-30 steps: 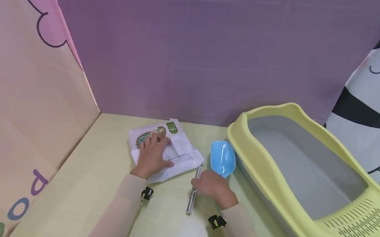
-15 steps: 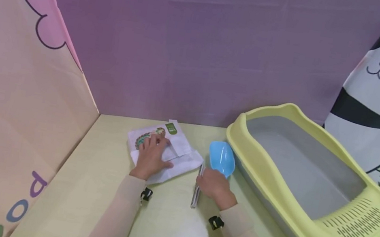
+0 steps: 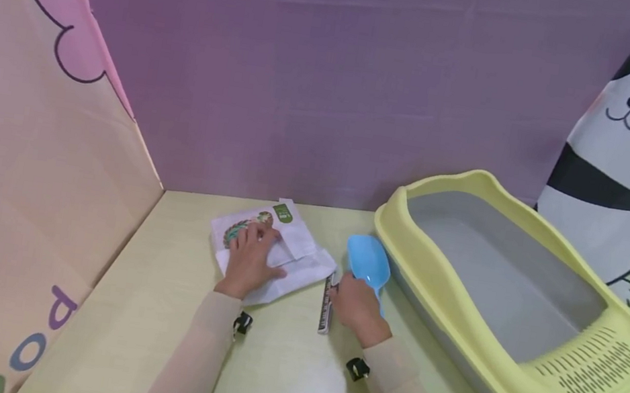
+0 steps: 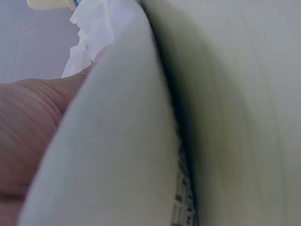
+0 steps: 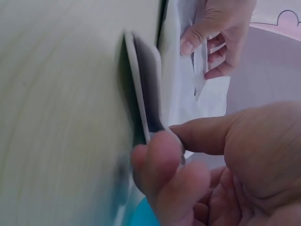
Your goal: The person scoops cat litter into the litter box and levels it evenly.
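A folded white bag (image 3: pixel 303 273) with a green label lies on the table. My left hand (image 3: pixel 249 261) rests over it with spread thumb and bent fingers, pressing it down; the right wrist view shows this hand (image 5: pixel 223 35) too. Beside the bag's right corner, my right hand (image 3: pixel 358 305) pinches a slim bag clip (image 3: pixel 325 310) with lettering along it. Thumb and fingertips hold this clip (image 5: pixel 146 84) in the right wrist view, where its two long sides stand slightly apart. The left wrist view is mostly filled by the bag's side (image 4: pixel 108 127).
A blue scoop (image 3: pixel 368 259) lies just beyond my right hand, its handle partly hidden. To the right stands a large litter box (image 3: pixel 437 235) with a yellow rim and grey inside. A purple backdrop (image 3: pixel 307 87) rises behind the pale table (image 3: pixel 163 310).
The bag clip has shifted slightly away from me and turned, so its lettered face shows more. My right hand moved a little with it. The left hand stays on the bag.
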`<state>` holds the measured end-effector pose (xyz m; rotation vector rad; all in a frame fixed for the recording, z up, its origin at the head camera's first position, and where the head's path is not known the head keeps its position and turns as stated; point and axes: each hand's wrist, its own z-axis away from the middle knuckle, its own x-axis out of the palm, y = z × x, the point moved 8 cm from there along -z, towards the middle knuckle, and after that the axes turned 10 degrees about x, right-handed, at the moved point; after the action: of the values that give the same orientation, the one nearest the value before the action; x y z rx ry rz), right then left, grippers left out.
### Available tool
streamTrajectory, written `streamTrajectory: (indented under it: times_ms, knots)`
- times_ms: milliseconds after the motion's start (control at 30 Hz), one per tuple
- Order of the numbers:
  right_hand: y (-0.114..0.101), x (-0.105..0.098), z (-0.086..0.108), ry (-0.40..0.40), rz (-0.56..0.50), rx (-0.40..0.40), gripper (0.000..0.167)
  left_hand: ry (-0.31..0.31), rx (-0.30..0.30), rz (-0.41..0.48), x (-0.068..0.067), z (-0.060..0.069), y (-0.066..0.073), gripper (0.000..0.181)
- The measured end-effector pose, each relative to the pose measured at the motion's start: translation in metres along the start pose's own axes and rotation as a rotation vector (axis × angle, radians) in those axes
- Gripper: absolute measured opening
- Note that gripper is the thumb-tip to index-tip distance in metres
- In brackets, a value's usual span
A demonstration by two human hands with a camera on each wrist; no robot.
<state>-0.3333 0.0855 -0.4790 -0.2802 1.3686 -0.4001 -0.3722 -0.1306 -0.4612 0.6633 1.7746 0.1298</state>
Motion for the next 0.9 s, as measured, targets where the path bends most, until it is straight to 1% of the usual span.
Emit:
streamTrajectory:
  times_ms: [167,367,500,533,633,667,733,867,900]
  knots:
    - [0.001,-0.003,0.0,0.029,0.023,0.011,0.029,0.031,0.005,-0.01,0.001,-0.001,-0.001,0.072]
    - [-0.002,-0.013,0.003,0.073,0.073,-0.01,0.029,0.058,-0.002,-0.026,0.002,-0.003,-0.003,0.071]
    - [-0.003,-0.028,0.004,0.076,0.072,-0.03,0.029,0.06,0.005,-0.033,0.002,-0.006,-0.004,0.072]
    - [-0.003,-0.033,0.005,0.082,0.077,-0.039,0.029,0.058,0.005,-0.035,0.002,-0.005,-0.004,0.072]
    - [0.004,-0.048,0.005,0.098,0.103,-0.033,0.029,0.038,0.006,-0.045,0.002,-0.004,-0.004,0.073]
    - [0.007,-0.053,0.005,0.102,0.119,-0.03,0.031,0.027,0.004,-0.046,0.002,-0.004,-0.004,0.073]
    - [0.014,-0.062,0.006,0.107,0.16,-0.015,0.04,0.004,0.0,-0.044,0.001,-0.003,-0.003,0.074]
    - [0.03,-0.07,0.01,0.035,0.197,0.019,0.067,-0.025,-0.008,-0.039,-0.005,-0.001,-0.002,0.08]
    - [0.033,-0.071,0.011,0.012,0.203,0.025,0.07,-0.03,-0.011,-0.044,-0.008,0.0,-0.002,0.083]
